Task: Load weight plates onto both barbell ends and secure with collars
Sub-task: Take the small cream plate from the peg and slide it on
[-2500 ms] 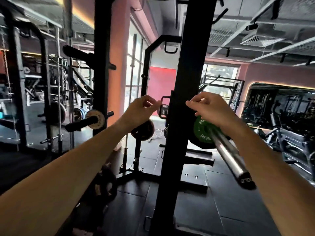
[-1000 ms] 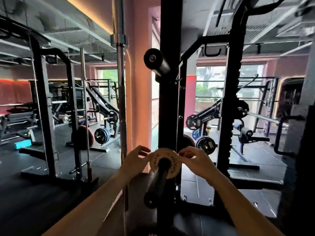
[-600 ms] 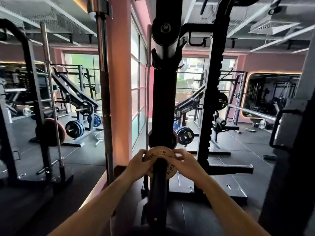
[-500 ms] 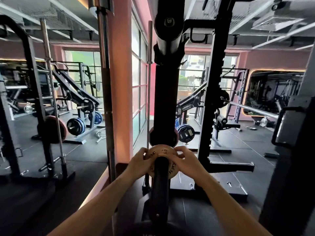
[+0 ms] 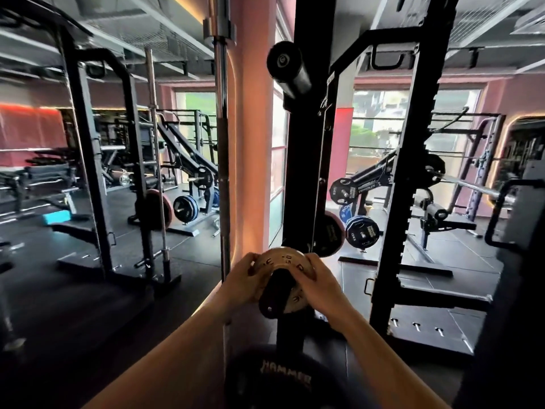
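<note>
Nearest you, at the bottom edge, a large black plate [image 5: 283, 379] carries the white word "HAMMER", its lower half cut off by the frame. Just above it, your two bare forearms reach forward and converge on a small tan weight plate [image 5: 287, 262], whose dark raised markings include digits that look like "5.0"; the rest of the lettering is too blurred to read. The plate sits on a short black storage peg [image 5: 272, 296] that points back toward you from the black rack upright [image 5: 306, 172], its round end cap facing the camera. Your left hand [image 5: 243, 281] curls around the plate's left rim with the thumb over the face, and your right hand [image 5: 320, 286] grips the right rim the same way, so both hands are closed on the plate. Just left of your left hand a chrome barbell [image 5: 222, 143] stands vertically against the pink column [image 5: 250, 143]. Higher on the upright, another black peg [image 5: 287, 70] juts out. Behind the upright hang a dark plate [image 5: 331, 237] and a blue-edged plate [image 5: 362, 233] marked "15KG". Farther off, more racks, loaded plates and windows fill the gym.
</note>
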Demonstrator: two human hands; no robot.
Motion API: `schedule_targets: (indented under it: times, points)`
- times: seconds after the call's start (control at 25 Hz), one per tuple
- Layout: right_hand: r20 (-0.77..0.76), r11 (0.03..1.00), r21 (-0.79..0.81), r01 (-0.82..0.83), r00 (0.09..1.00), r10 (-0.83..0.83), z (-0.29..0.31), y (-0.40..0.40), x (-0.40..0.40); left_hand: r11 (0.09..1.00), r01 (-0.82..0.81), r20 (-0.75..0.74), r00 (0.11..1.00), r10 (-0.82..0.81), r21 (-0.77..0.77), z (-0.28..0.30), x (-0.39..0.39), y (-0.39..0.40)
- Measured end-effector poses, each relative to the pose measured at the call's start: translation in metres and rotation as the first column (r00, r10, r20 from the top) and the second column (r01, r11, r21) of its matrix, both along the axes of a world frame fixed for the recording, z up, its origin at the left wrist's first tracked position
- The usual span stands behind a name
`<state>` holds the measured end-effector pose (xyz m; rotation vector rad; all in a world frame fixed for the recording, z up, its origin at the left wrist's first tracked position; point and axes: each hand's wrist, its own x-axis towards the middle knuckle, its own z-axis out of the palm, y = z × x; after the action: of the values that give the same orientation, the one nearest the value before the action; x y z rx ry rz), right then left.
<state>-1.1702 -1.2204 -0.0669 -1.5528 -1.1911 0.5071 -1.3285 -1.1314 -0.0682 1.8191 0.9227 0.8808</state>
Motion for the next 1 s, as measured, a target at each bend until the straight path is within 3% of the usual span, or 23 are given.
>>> schedule_targets:
  times: [0.28, 0.64, 1.0]
  points:
    - [-0.091, 0.991, 0.06, -0.118, 0.988, 0.123, -0.004, -0.061, -0.043, 0.991, -0.124, 0.062, 0.991, 0.12, 0.06, -0.002, -0.038, -0.062]
    - [-0.141, 0.984, 0.17, -0.053, 0.987, 0.077, 0.022, -0.188, -0.085, 0.971, -0.116, 0.107, 0.99, 0.096, 0.207, 0.026, -0.078, -0.189]
    - [-0.185, 0.959, 0.169, 0.229, 0.963, -0.197, 0.055, -0.392, -0.075, 0.951, 0.163, 0.261, 0.937, -0.232, 0.263, 0.046, -0.034, -0.374]
